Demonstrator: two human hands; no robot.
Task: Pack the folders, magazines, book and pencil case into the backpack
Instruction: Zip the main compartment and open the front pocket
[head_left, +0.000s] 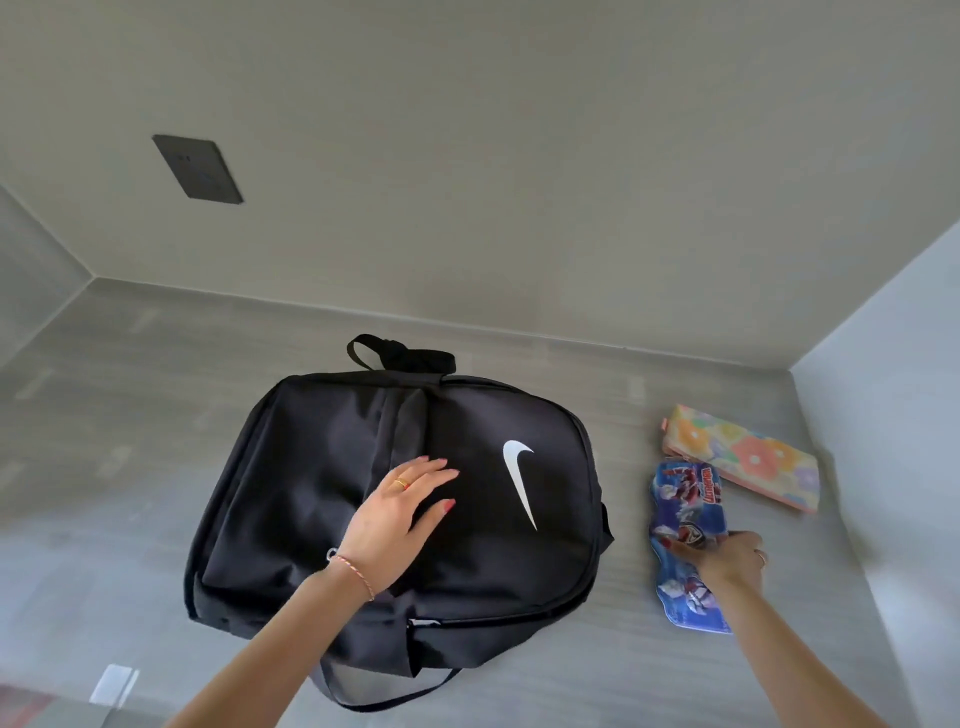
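Observation:
A black backpack (322, 467) with a white swoosh lies flat on the grey surface, its handle toward the wall. My left hand (397, 512) rests flat on the backpack's front, fingers straight. To the right lies a blue cartoon-printed pencil case (685, 499). My right hand (727, 558) grips this blue case at its middle, thumb on top and fingers curled round its right edge. A flat floral pencil case (743, 454) in pastel colours lies just beyond it, near the right wall.
The grey surface (130, 467) is closed in by walls at the back and on the right. A dark wall plate (197, 169) is set in the back wall. A pale strip (111, 686) sits at the near left edge.

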